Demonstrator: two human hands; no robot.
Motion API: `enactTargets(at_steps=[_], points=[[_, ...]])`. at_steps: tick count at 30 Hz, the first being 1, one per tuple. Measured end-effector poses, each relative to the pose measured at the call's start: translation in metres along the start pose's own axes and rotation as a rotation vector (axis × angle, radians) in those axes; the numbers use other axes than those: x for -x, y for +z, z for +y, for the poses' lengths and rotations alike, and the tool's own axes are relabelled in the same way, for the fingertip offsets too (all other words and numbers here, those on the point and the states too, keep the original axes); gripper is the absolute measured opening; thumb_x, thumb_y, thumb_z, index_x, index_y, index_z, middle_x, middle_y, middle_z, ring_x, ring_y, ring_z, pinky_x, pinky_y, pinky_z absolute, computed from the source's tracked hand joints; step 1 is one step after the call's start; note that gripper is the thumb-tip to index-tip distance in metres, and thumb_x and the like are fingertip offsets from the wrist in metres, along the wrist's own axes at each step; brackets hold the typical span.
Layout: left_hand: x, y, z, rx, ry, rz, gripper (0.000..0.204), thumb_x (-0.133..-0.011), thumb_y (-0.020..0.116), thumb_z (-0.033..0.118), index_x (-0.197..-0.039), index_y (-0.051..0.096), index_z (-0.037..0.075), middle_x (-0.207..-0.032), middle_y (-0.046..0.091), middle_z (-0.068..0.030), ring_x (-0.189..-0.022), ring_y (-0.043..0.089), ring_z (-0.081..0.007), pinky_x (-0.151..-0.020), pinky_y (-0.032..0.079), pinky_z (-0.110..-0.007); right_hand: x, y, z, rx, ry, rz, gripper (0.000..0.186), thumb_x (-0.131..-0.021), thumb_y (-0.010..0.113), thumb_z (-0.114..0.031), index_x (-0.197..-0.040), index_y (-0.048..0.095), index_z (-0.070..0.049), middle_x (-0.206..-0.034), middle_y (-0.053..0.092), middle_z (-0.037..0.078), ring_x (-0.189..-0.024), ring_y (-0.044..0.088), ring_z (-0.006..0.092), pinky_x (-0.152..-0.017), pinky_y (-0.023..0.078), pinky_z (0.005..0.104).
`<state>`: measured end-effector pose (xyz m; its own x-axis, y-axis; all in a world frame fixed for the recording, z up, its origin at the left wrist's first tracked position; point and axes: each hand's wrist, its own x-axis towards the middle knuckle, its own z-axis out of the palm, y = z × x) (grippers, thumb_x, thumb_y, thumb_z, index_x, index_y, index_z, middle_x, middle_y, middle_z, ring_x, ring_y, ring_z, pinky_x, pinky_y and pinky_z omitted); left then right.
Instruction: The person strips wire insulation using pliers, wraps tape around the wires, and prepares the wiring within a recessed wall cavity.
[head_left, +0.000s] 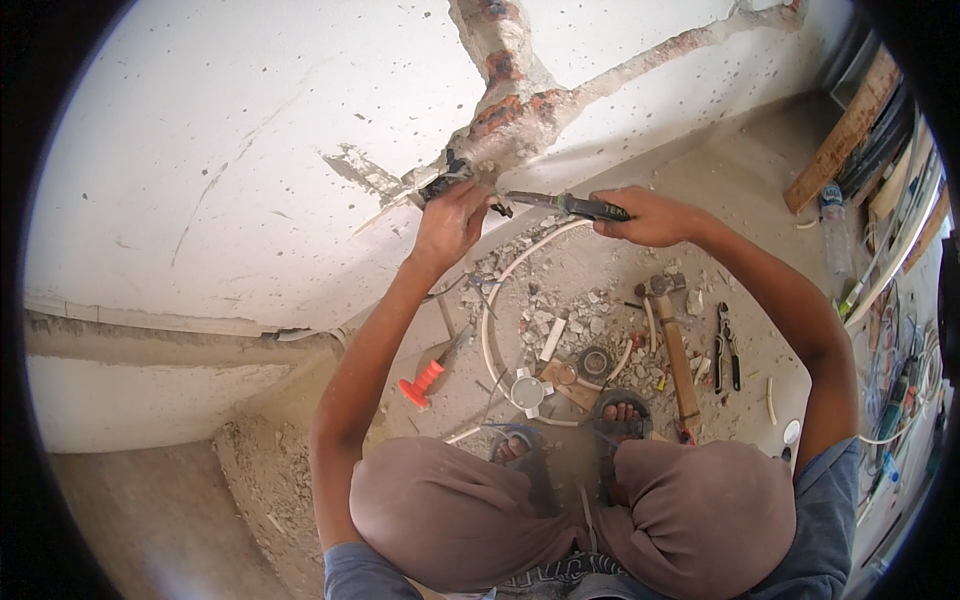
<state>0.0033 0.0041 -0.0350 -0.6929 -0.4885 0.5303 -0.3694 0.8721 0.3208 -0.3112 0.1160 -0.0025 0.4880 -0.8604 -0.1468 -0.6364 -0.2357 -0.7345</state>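
Centrally, the right hand grasps a black-handled tool before the wall, its tip just beside the left hand. The left hand's fingers bend at a black fitting near the chipped groove; whether they grip it cannot be told. Below, a hammer and an orange-handled chisel lie on the floor.

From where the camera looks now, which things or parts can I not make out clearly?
- Head view: what the left hand pinches, hidden by the hand itself.
- Head view: the dark piece at the wall, partly covered by that hand.
- Head view: the tool's rear end, inside the right hand.
- Head view: some cables, cut off by the picture's round right edge.
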Motion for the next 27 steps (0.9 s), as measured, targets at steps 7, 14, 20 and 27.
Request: enactTargets(at_steps=[7,14,20,27], points=[[-0.006,0.004,0.001,0.001,-0.030,-0.042,0.021,-0.089,0.067,-0.001,-0.110,0.069,0.001,-0.098,0.068,-0.0199,-0.087,0.067,-0.0404,-0.075,0.055,-0.046,0.006,0.027,0.039,-1.358,0.330,-0.439,0.028,-0.103,0.061,-0.036,-0.111,0.050,-0.011,-0.087,0.062,0.008,-0.074,0.060,0.0148,-0.055,0.049,0.0285],[0.004,0.024,-0.012,-0.138,-0.044,-0.039,0.030,-0.083,0.059,0.003,-0.111,0.070,0.003,-0.121,0.068,-0.0203,-0.105,0.067,-0.0395,-0.093,0.055,-0.050,0.000,0.032,0.047,0.370,-0.115,0.410,0.074,-0.074,0.089,-0.025,-0.132,0.050,-0.001,-0.100,0.072,0.016,-0.088,0.071,0.0345,-0.077,0.057,0.0434],[0.007,0.016,0.006,-0.012,-0.162,0.022,0.024,-0.088,0.067,0.008,-0.111,0.069,0.002,-0.118,0.068,-0.0192,-0.101,0.069,-0.0380,-0.081,0.058,-0.046,-0.001,0.029,0.032,0.877,-0.080,0.556,0.075,-0.078,0.077,-0.020,-0.145,0.047,-0.004,-0.133,0.056,0.022,-0.111,0.059,0.0390,-0.088,0.050,0.0476],[0.020,0.025,-0.013,-0.258,-0.045,0.036,0.029,-0.086,0.063,0.005,-0.114,0.070,0.008,-0.121,0.068,-0.0142,-0.097,0.071,-0.0322,-0.077,0.061,-0.041,0.008,0.040,0.012,0.550,0.013,0.399,0.062,-0.092,0.065,-0.020,-0.148,0.045,-0.001,-0.124,0.059,0.027,-0.110,0.058,0.0423,-0.095,0.048,0.0499]])
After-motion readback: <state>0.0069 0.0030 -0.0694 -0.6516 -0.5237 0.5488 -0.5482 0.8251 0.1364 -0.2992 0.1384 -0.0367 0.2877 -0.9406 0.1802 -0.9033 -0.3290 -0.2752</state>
